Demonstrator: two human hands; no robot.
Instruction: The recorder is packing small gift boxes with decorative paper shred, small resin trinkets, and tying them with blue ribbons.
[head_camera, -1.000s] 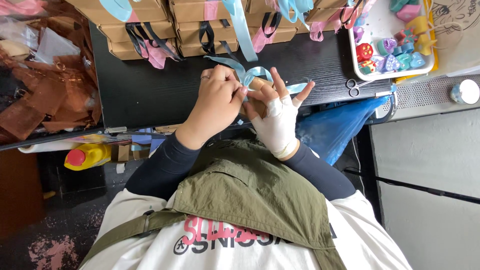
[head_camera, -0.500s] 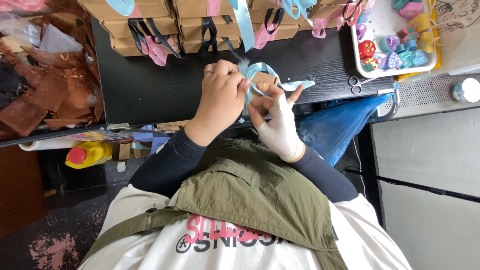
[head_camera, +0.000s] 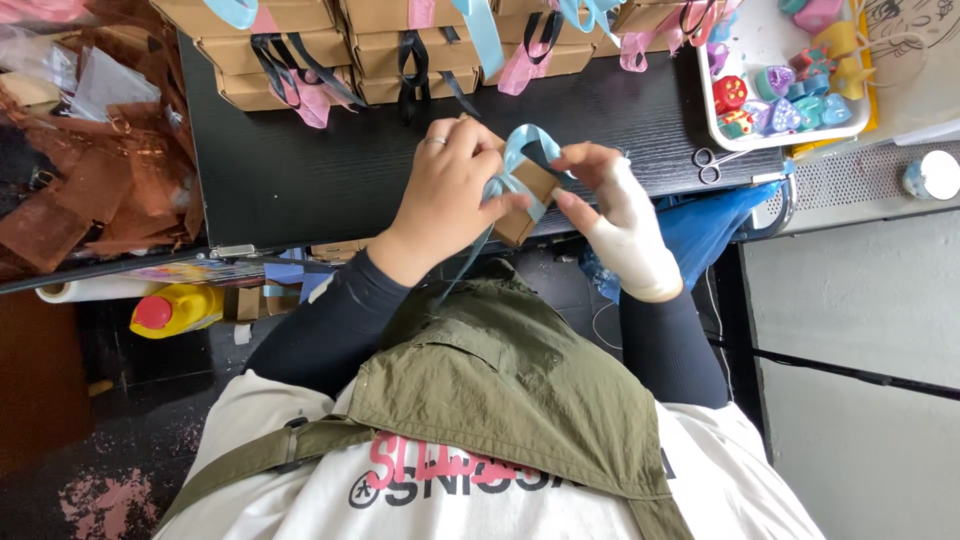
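A small brown cardboard box (head_camera: 527, 196) is held above the front edge of the black table (head_camera: 300, 170). A light blue ribbon (head_camera: 519, 146) loops over the box, and one end of it trails down toward my chest. My left hand (head_camera: 450, 190), a ring on one finger, grips the box and pinches the ribbon against its left side. My right hand (head_camera: 612, 205), wrapped in a white bandage or glove across palm and wrist, holds the ribbon loop at the box's right side.
Rows of brown boxes tied with black, pink and blue ribbons (head_camera: 400, 45) line the table's far edge. A white tray of small colourful items (head_camera: 775, 95) and scissors (head_camera: 712, 165) sit at right. A blue bag (head_camera: 715, 225), a yellow bottle (head_camera: 175, 308) and brown wrappings (head_camera: 70, 190) surround me.
Both hands have drawn the box nearer the table's front edge. The ribbon loop now stands up over the box, and my right hand has shifted to its right side.
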